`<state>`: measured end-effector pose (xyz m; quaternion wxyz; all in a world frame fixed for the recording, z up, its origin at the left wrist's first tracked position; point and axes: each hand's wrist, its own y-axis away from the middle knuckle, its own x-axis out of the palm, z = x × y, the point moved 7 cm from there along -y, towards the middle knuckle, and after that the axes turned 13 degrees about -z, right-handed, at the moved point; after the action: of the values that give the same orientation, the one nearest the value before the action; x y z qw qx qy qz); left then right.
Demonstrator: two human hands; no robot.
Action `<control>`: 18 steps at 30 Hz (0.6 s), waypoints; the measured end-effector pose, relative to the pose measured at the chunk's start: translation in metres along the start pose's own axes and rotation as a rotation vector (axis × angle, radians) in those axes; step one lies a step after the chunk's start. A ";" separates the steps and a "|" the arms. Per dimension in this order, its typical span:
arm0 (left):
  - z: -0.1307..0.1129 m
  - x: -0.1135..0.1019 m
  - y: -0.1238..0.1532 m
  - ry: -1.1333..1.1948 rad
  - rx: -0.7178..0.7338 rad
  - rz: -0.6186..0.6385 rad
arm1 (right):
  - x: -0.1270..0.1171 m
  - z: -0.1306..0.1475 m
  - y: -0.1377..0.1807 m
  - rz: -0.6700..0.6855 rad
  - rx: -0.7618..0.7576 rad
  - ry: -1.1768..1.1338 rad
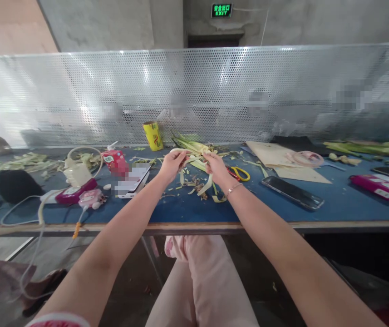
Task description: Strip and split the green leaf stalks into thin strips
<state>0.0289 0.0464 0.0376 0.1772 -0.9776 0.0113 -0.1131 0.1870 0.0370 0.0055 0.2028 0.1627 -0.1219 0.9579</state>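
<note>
Over the blue tabletop, my left hand point(174, 164) is closed, thumb against fingers, on a pale green leaf strip point(189, 154). My right hand point(215, 164) pinches the same strip a short way to the right, with pale ends hanging beneath it. Just behind both hands lies a bundle of long green and whitish leaves point(194, 144). Cut scraps and curled peelings point(199, 185) are scattered under and in front of the hands. Scissors with yellow and red handles point(240, 173) rest right of my right hand. The fingertips are small in the picture.
A yellow can-shaped container point(152, 135) stands behind my left hand. Left are a red pouch point(115, 161), a phone on a white box point(133, 179) and a cabled purple device point(75, 190). Right lie a dark phone point(292, 192) and brown paper point(276, 159). A perforated metal screen point(194, 77) rises behind.
</note>
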 end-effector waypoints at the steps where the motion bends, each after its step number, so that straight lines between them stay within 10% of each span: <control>1: -0.001 0.000 -0.001 0.011 0.007 0.007 | 0.001 0.000 0.000 0.003 -0.004 0.012; 18: -0.001 -0.003 0.004 0.273 -0.216 -0.048 | 0.028 0.006 0.027 0.394 -0.111 0.197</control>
<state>0.0257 0.0425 0.0368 0.0651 -0.9665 0.0238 -0.2471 0.1529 0.0214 0.0171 0.0316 0.0300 -0.1833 0.9821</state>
